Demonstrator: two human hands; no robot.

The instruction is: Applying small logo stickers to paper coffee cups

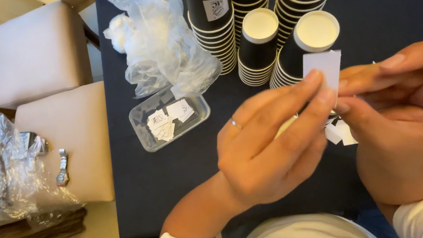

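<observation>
My left hand (271, 140) and my right hand (413, 104) meet over a dark blue table (164, 177), pinching a small white paper sticker sheet (323, 66) between fingertips and thumbs. A ring sits on a left finger. Under my hands lie small white paper scraps (341, 132). Just beyond stand several stacks of black paper cups (258, 38), upside down, with white labels on some.
A clear plastic tray (140, 126) with white stickers lies left of my hands. Crumpled clear plastic wrap (159, 36) lies behind it. Two beige chair seats (76, 140) stand at the left, one bearing a wristwatch (62, 168) and a plastic bag (11, 173).
</observation>
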